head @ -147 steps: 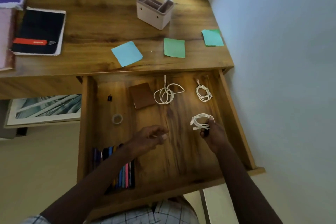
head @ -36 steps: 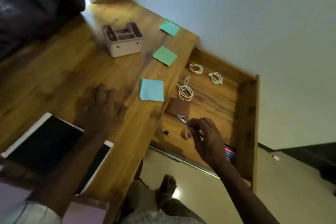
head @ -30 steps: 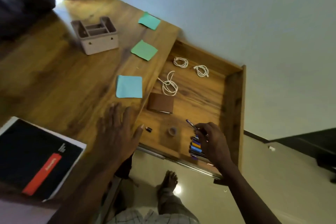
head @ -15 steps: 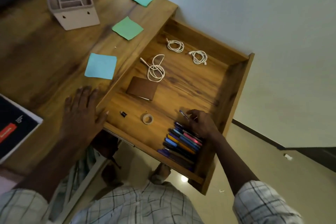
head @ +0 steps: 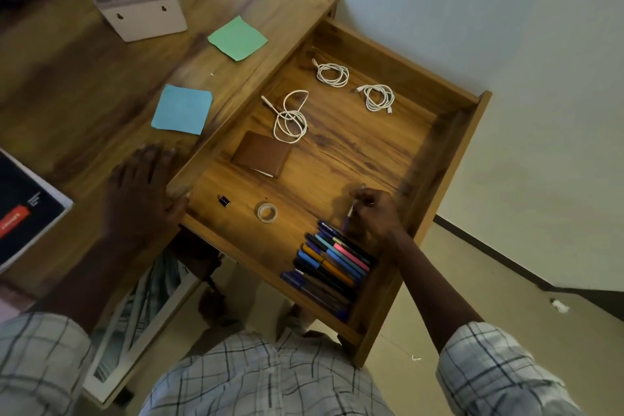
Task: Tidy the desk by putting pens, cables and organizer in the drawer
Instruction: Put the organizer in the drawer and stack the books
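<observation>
The right hand is reaching into the open wooden drawer, with the forearm extending from a checked sleeve. Its fingers are curling in and pinching a slender purple pen near its middle. The pen is standing tilted, its lower end pointing at the far end of the row of coloured pens. Whether it is touching that row cannot be told. The row is lying packed side by side against the drawer's right wall, at the near corner.

The left hand is lying palm down on the brown wooden desk top, fingers straight and slightly spread, holding nothing. Its thumb side is resting just beside the drawer's near left corner.

Left of the right hand, on the drawer floor, a small roll of clear tape and a small black clip-like item are lying apart from each other. Beyond them a flat brown leather wallet is lying. Three coiled white cables are sitting toward the far end, the nearest just beside the wallet.

On the desk top, well apart from the drawer, a beige plastic organizer is standing upright. A blue square paper note and two green square paper notes are lying along the desk edge. A black book with a red band is showing at the left border.
</observation>
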